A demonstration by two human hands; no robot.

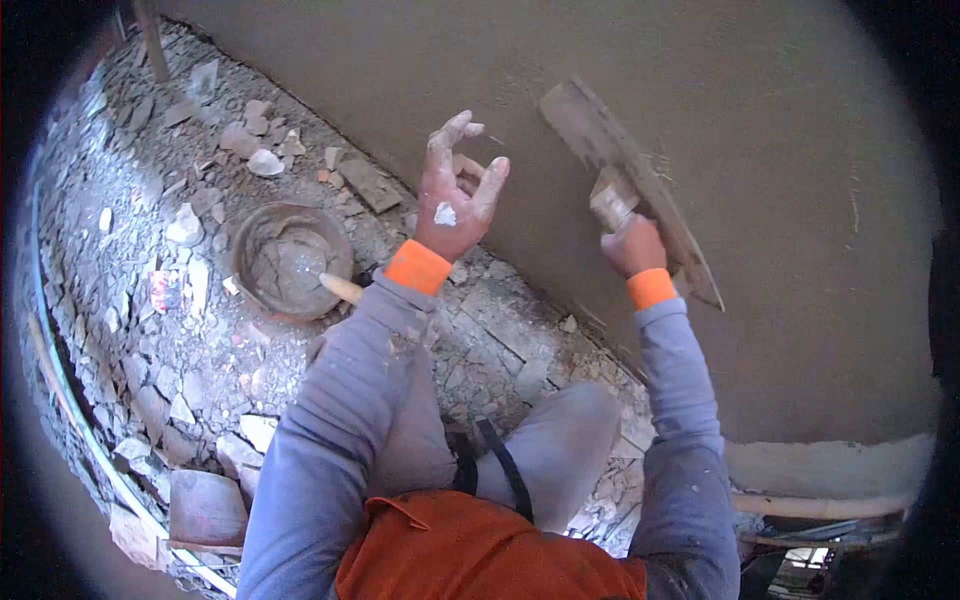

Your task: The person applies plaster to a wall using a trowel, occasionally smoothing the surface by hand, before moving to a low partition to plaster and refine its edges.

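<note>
My right hand [637, 245] is wrapped round the handle of a long plastering float [625, 150], whose blade lies along the wet grey plastered wall [780, 200]. To the left, my left hand [460, 190] is raised with fingers apart and curved, holding nothing. A white blob of plaster sticks to the back of it. Below and left of that hand, a round mortar bucket [290, 262] stands on the rubble, with grey mix inside. The wooden handle [341, 288] of a tool leans out over its rim, partly behind my left sleeve.
Broken stones and debris [170, 330] cover the ground on the left. A flat piece of board [369, 184] lies by the foot of the wall. A pale hose [110, 470] curves along the left edge, and a pipe [820, 507] runs below the plaster at the lower right.
</note>
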